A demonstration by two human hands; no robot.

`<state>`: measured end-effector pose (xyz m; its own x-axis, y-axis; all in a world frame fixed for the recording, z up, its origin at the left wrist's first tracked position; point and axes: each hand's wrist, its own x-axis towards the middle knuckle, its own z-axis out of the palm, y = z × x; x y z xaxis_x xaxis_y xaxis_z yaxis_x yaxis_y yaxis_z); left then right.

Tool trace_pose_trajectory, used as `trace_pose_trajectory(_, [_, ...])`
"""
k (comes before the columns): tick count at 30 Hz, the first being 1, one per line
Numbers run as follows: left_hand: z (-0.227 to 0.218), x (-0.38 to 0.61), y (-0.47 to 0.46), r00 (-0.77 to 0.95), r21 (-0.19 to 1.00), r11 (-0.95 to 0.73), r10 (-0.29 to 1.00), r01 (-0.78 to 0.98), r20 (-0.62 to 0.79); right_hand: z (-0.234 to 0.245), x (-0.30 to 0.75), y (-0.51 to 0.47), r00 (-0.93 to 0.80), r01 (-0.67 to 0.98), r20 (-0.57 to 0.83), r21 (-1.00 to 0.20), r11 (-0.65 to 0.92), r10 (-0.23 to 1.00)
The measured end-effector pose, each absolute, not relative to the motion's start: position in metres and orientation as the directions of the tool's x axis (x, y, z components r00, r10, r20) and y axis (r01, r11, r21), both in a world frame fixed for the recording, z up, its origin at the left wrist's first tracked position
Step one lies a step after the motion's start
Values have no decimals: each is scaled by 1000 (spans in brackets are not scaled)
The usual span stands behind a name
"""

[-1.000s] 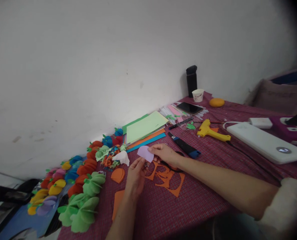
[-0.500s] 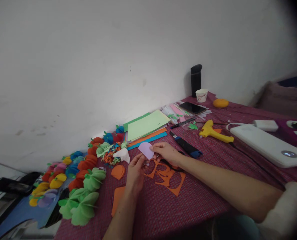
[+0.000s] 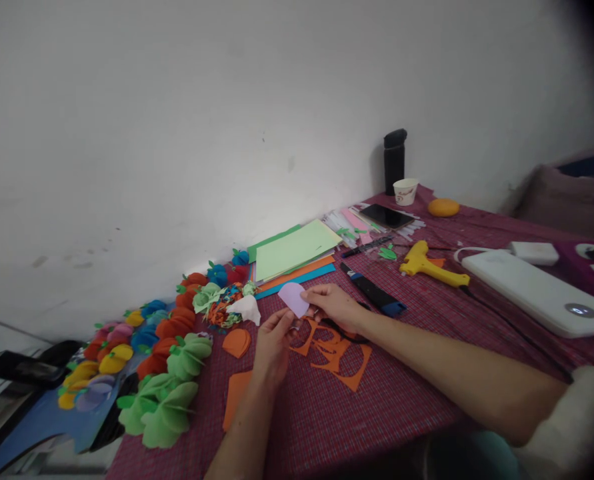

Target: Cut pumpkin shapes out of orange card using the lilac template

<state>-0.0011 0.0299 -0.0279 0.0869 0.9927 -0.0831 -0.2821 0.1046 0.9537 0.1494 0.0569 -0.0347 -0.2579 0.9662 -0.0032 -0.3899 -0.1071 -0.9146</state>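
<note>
A small lilac paper piece [image 3: 293, 298] with a rounded top is pinched at its right edge by my right hand [image 3: 333, 305]. My left hand [image 3: 271, 343] is just below it, fingers curled and thumb raised toward the paper's lower edge; what it grips, if anything, is hidden. Both hands hover over orange paper offcuts [image 3: 334, 353] lying on the dark red checked tablecloth [image 3: 407, 373]. Dark scissor handles [image 3: 345, 330] show partly under my right wrist.
Left of my hands lie an orange folded cutout [image 3: 236, 343], several paper pumpkins [image 3: 171, 393] in green, orange, blue and yellow, and scraps. Behind are coloured paper sheets [image 3: 295, 251], a utility knife [image 3: 374, 291], a yellow glue gun [image 3: 425, 264], a phone [image 3: 385, 215], a cup [image 3: 405, 191], a black flask [image 3: 395, 160] and a white device [image 3: 537, 290].
The view shifted slightly. My hands stay almost in place; the lilac piece is tilted a little more and my left fingers have closed in slightly under it.
</note>
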Motion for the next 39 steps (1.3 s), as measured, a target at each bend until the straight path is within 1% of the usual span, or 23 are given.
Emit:
trace_pose_trajectory(4, [-27,-1,30,90,955,97,993,-279,-75,-35,150,57,-273,-406,2,-907,-114,962])
trace_pose_trajectory(13, [-25,1,29,95,936,119,991,-333,-92,-37,151,57,-347,-460,4,-872,-167,938])
trace_pose_trajectory(22, [-26,0,29,104,936,110,991,-335,-79,-39,150,57,-330,-461,1,-873,-160,944])
trace_pose_trajectory(31, [-27,-1,29,104,947,89,993,-309,-60,-40,150,58,-267,-386,21,-918,-87,964])
trace_pose_trajectory(39, [-29,-2,31,126,922,118,989,-368,-77,-38,150,56,-320,-438,-3,-886,-151,948])
